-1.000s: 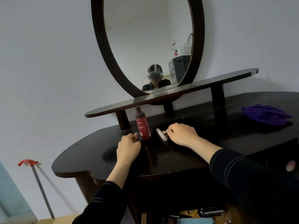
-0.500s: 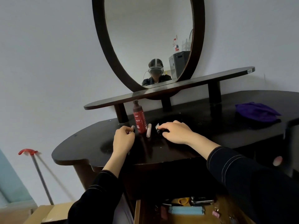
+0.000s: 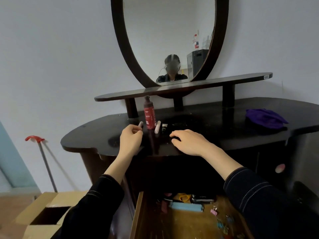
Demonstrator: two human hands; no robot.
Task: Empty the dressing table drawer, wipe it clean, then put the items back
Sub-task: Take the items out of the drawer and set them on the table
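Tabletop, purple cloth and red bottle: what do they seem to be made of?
Tabletop: probably wood under dark glossy lacquer; reflections show on it. Cloth: soft matte fabric, crumpled in folds. Bottle: likely plastic, with a smooth red label; I cannot be sure.

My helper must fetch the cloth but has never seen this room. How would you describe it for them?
Find the dark dressing table under the oval mirror. At the far right of its top lies a crumpled cloth. It is the only purple, soft thing there; the red bottle and small tubes sit well to its left.
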